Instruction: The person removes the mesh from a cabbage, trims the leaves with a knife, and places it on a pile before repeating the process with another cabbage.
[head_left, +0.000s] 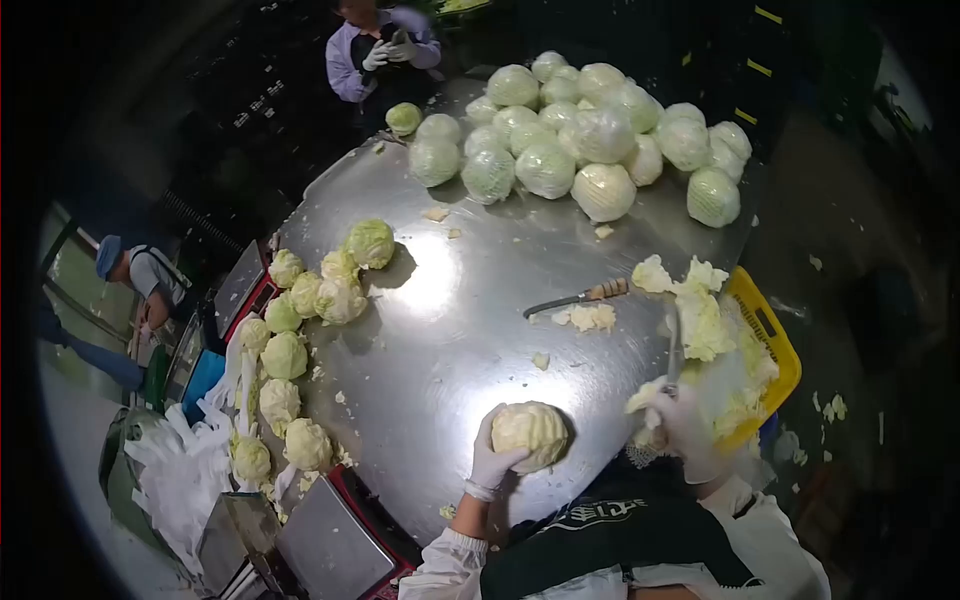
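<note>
My left hand (495, 458), in a white glove, holds a pale trimmed cabbage (530, 437) from its left side at the table's near edge. To the right, my right hand (683, 428), also gloved, is closed around a knife (674, 345) whose blade points up and away from me. Pale leaf pieces (648, 398) lie against that hand's fingers. Beyond it, cut leaves (705, 318) hang over the rim of a yellow basket (778, 350). Another knife with a wooden handle (606, 290) rests on the metal table (450, 350), next to small scraps (592, 318).
Many wrapped cabbages (545, 168) are piled at the table's far side. Unwrapped cabbages (285, 355) line the left edge, near scales (335, 545) and white netting (185, 470). One person (382, 50) stands at the far edge, another (150, 280) at far left.
</note>
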